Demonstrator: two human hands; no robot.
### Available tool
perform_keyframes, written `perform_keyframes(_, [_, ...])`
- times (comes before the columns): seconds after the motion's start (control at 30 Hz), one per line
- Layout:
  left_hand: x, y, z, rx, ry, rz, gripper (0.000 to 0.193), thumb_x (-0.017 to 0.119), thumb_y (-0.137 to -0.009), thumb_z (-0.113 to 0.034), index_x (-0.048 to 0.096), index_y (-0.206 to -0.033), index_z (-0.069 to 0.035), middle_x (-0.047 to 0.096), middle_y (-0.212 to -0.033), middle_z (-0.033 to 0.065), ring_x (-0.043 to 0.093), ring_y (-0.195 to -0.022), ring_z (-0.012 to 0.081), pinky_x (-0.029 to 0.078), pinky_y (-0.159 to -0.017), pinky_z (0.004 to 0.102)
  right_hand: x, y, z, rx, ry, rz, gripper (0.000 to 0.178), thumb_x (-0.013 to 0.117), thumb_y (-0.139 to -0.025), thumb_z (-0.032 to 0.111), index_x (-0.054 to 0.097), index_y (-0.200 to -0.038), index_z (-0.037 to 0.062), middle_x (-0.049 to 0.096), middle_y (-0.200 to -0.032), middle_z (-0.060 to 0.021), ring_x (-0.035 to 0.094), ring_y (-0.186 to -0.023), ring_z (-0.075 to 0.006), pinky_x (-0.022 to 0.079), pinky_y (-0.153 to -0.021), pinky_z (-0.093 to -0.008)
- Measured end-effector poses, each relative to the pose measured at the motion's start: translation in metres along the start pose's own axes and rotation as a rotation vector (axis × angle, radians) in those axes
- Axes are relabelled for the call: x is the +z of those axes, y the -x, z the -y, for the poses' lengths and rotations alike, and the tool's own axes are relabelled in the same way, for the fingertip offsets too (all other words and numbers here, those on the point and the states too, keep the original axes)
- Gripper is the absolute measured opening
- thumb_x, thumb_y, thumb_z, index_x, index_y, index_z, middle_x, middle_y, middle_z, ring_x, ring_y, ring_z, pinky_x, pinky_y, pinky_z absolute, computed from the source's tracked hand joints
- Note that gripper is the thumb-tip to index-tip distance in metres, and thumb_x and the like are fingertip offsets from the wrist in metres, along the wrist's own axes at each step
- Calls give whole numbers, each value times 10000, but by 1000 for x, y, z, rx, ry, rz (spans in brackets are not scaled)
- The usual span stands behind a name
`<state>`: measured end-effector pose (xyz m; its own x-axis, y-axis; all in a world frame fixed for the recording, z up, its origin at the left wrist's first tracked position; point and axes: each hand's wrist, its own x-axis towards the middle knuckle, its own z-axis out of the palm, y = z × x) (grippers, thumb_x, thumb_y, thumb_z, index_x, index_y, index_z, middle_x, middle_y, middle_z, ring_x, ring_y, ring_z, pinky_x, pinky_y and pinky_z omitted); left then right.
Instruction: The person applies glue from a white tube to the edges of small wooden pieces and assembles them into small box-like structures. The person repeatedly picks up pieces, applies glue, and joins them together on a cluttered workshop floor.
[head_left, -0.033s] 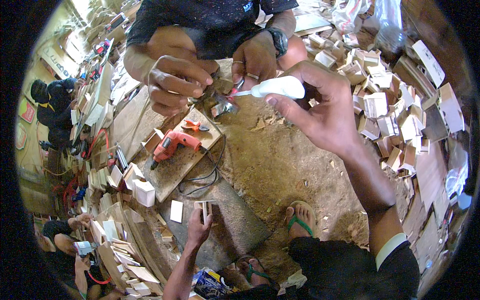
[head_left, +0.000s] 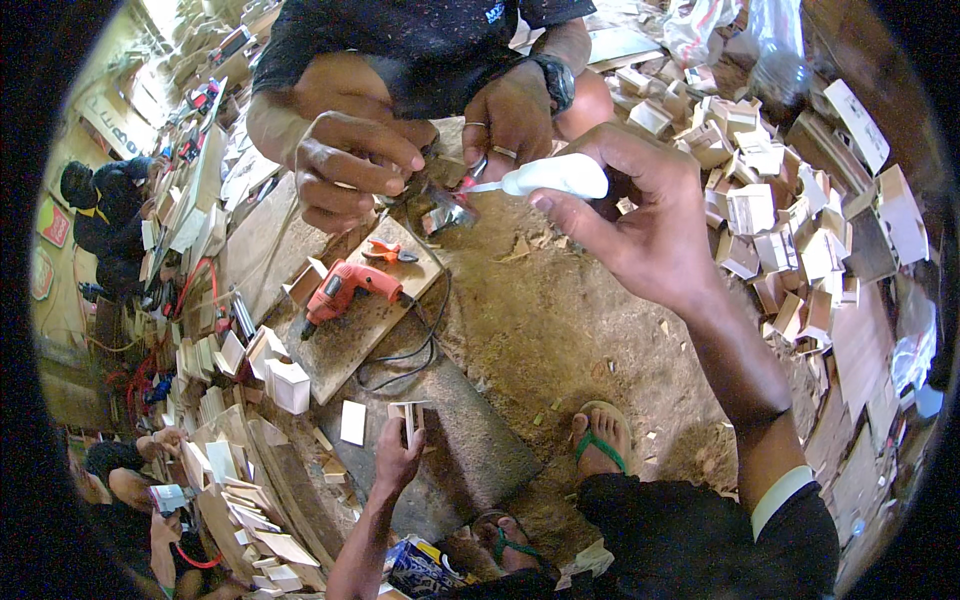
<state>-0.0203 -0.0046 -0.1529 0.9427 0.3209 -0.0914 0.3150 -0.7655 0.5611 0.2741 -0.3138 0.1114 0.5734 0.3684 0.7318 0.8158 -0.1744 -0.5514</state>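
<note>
My right hand [head_left: 655,220] is raised at the upper middle, thumb and fingers closed around a small white squeeze bottle [head_left: 565,177]. Its thin nozzle points left, close beside a small red-tipped thing [head_left: 472,180] at the hand of the person opposite [head_left: 510,115]. What that thing is, I cannot make out. Lower down, my left hand [head_left: 400,458] grips a small wooden box piece [head_left: 404,411] with thin pale walls, above a dark sheet [head_left: 470,440]. Just left of it lies a flat white rectangle [head_left: 352,422]. The other person's second hand [head_left: 350,165] hovers with bent fingers.
A red drill [head_left: 350,288] and orange pliers [head_left: 388,253] rest on a wooden board [head_left: 340,345], with a black cord [head_left: 432,335] curling beside it. Small wooden boxes [head_left: 755,210] are heaped at right. At lower left another person holds a power tool [head_left: 170,497] near stacked wood pieces.
</note>
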Motion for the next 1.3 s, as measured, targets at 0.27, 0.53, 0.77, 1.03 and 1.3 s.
perform_keyframes(0.27, [5, 0, 6, 4, 11, -14, 312, 656, -874, -280, 541, -927, 6, 552, -884, 211, 562, -821, 411, 448, -724, 470, -2, 8, 11, -36, 109, 7, 149, 751, -799, 125, 656, -872, 36, 610, -725, -95, 623, -624, -228, 487, -570, -334])
perform_keyframes(0.53, [5, 0, 2, -9, 10, -5, 305, 662, -865, -268, 538, -914, 6, 550, -841, 207, 561, -793, 412, 447, -691, 478, -1, 15, 21, -97, 166, 33, 175, 782, -784, 136, 676, -869, 26, 576, -693, -76, 598, -603, -204, 454, -530, -311])
perform_keyframes(0.77, [5, -1, 1, -3, 9, -15, 300, 666, -862, -253, 527, -912, 8, 547, -857, 211, 554, -809, 415, 446, -709, 476, 6, 21, 21, -148, 195, 59, 172, 768, -775, 88, 671, -910, 43, 566, -732, -75, 578, -586, -202, 461, -498, -321])
perform_keyframes(1.03, [6, -1, 3, -33, -2, 26, 294, 664, -862, -245, 524, -920, 7, 538, -873, 208, 548, -825, 409, 446, -723, 471, 11, 26, 20, -216, 220, 70, 243, 769, -724, 75, 665, -942, 49, 545, -737, -69, 586, -610, -215, 471, -504, -337])
perform_keyframes(1.3, [8, -1, 5, -27, 39, 13, 299, 668, -861, -252, 535, -927, 7, 549, -872, 208, 551, -828, 405, 447, -730, 470, 8, 32, 22, -181, 277, 157, 332, 764, -695, 138, 614, -987, 89, 566, -873, -88, 637, -731, -286, 543, -602, -405])
